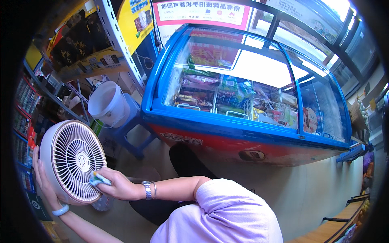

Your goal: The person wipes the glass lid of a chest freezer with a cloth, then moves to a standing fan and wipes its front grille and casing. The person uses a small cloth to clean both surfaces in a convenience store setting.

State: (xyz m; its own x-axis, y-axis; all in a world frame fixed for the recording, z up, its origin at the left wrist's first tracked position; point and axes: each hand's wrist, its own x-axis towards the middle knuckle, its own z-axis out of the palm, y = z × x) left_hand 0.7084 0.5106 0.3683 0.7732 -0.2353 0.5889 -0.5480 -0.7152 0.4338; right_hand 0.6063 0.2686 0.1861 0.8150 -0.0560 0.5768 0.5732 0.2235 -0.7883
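Observation:
A round white fan head with a slatted front grille is tilted before me at the left. My left hand, with a pale bangle at its wrist, holds the outer side of the white housing, fingers spread along it. Against the grille's lower right part, my right hand presses a bunched blue-green and white cloth with a bit of yellow. A metal-band watch is on that wrist. What supports the fan from below cannot be made out.
A blue and red chest freezer with glass lids holds packaged goods. Left of it, a translucent bucket stands on a blue plastic stool. Metal shelving rises behind. A wooden surface lies at the lower right.

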